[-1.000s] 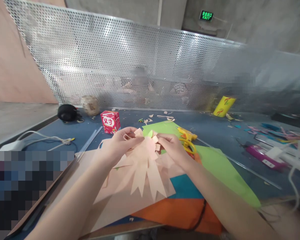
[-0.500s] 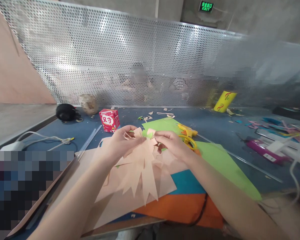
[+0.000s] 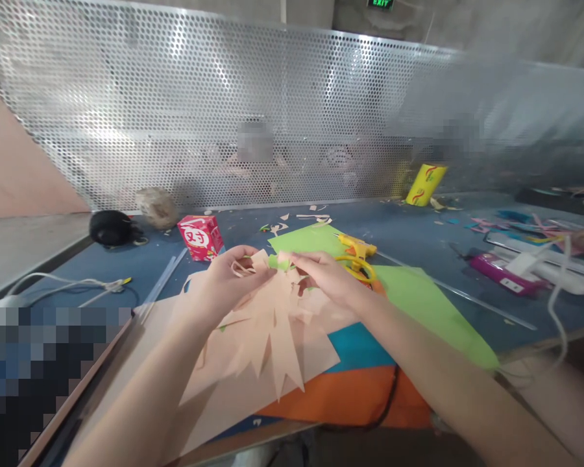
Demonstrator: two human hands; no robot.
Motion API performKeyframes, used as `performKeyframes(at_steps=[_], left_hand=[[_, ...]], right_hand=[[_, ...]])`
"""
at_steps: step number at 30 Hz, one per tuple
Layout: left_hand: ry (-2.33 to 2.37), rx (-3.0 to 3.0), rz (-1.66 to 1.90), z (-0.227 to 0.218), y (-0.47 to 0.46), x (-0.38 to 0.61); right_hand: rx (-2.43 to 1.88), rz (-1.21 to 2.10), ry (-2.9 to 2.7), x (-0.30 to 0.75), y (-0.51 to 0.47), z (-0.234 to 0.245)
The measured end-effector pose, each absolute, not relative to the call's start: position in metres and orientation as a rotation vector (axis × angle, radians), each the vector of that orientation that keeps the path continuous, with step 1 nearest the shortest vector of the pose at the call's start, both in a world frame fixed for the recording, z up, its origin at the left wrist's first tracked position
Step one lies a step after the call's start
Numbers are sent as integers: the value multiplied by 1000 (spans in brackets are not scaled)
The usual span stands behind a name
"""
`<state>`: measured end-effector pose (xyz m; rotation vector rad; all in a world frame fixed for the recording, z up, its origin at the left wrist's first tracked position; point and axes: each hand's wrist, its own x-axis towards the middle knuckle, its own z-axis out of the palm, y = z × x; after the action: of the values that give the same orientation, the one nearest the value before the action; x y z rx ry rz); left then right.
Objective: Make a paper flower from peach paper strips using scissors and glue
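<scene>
Both hands meet at the top of a peach paper bow point(image 3: 283, 337), whose notched tails hang down toward me over peach sheets. My left hand point(image 3: 241, 275) is closed on its left side, thumb along the paper and peach loops beside the fingers. On the other side, my right hand point(image 3: 321, 272) pinches the bow's upper right edge. A small green paper piece point(image 3: 278, 263) shows between the fingertips. Under the bow lies a large peach paper sheet point(image 3: 199, 415). Yellow-handled scissors point(image 3: 363, 269) rest just beyond my right hand.
A yellow glue gun point(image 3: 356, 245) lies behind the scissors, near green paper point(image 3: 428, 305). Orange paper point(image 3: 345, 395) and blue paper point(image 3: 360, 347) sit under my right forearm. A red box point(image 3: 200, 237), clear glue sticks point(image 3: 163, 285) and a purple power strip point(image 3: 506, 275) are around. A perforated metal screen point(image 3: 199, 97) stands behind.
The view has shifted slightly, so the scene sits a little further left. Both hands keep hold of the bow with little movement. Another person's hand now shows at the far right edge.
</scene>
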<state>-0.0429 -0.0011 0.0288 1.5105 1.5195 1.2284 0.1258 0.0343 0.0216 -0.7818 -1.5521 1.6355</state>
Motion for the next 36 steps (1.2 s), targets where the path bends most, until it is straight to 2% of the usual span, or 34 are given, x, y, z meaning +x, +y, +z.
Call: performKeyframes(at_steps=[8, 13, 25, 31, 36], left_hand=[[1486, 1482, 1255, 27, 0, -42], [1524, 1445, 1257, 27, 1, -42], [1579, 1392, 1208, 26, 2, -42], [1571, 1398, 1233, 31, -3, -38], [1535, 1341, 1294, 33, -3, -36]], right_hand=[[-765, 1736, -1488, 125, 35, 19], [-790, 1597, -1536, 125, 35, 18], [-805, 1511, -1612, 125, 34, 14], [-841, 1318, -1708, 126, 32, 17], [-813, 1336, -1728, 126, 33, 15]])
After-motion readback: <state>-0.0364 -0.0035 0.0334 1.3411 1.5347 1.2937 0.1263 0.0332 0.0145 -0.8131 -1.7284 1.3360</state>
